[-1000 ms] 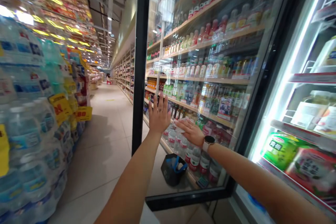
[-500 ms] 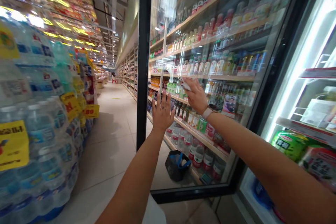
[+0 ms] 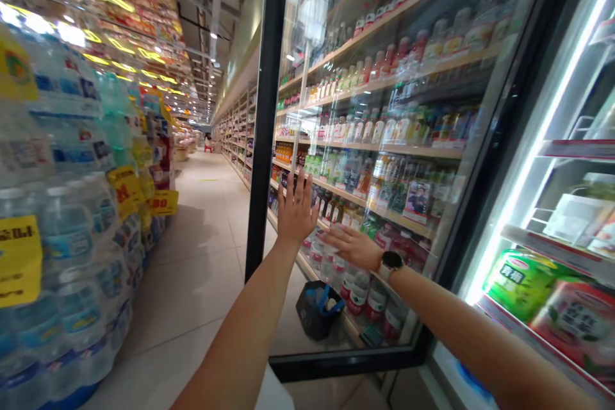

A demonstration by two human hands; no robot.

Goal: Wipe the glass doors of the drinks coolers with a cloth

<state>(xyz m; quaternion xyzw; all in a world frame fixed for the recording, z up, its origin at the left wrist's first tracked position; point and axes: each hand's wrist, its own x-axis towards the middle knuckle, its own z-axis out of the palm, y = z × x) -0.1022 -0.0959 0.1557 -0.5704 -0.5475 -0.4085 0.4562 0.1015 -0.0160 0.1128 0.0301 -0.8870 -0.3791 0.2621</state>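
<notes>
A glass door [image 3: 355,160] with a black frame stands swung open in front of me. My left hand [image 3: 296,214] lies flat against the glass near the frame's upright, fingers spread. Lower and to the right, my right hand [image 3: 358,248], with a watch [image 3: 391,262] on its wrist, is pressed to the same pane with its fingers stretched out. The white cloth seen under it a moment ago is now almost wholly hidden beneath the palm and fingers.
Through the glass, shelves of bottled drinks [image 3: 365,125] and a dark bucket [image 3: 317,311] with blue-handled items show. At right is a lit cooler with green packs [image 3: 521,282]. Stacked water bottles [image 3: 70,237] with yellow price signs [image 3: 19,259] flank the aisle [image 3: 202,224].
My right hand has slid down the glass and slightly left, turning more sideways, and the cloth under it has gone out of sight. My left hand stays on the pane.
</notes>
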